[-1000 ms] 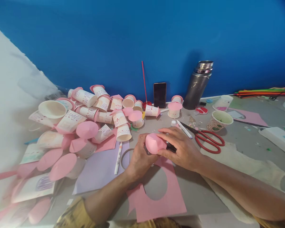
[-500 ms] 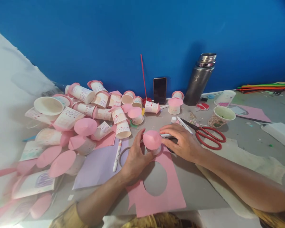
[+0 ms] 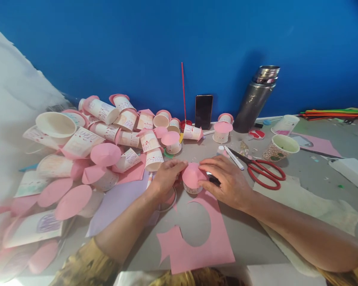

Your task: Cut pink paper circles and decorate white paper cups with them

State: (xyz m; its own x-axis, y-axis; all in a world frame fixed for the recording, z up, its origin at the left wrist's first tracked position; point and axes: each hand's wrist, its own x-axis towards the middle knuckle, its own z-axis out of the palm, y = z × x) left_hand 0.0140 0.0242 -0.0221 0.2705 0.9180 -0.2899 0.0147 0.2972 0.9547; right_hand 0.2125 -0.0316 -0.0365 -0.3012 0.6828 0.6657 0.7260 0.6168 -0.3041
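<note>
A small paper cup with a pink paper cone cap stands upright on the grey table, just beyond a pink sheet with a round hole cut out. My left hand comes in from the left, its fingertips pinched on the cap's left edge. My right hand lies on the right side, with thumb and fingers pressed against the cap. A dark pen-like thing shows under the right hand's fingers. A tape ring lies beneath my left wrist.
A heap of decorated pink-capped cups fills the left. Red scissors, a white marker, a green-patterned cup, a steel flask, a phone against the blue wall, a lavender sheet and a power strip lie around.
The capped cup went from tilted in both hands to standing on the table. My left hand moved from the cup's near side to its upper left edge.
</note>
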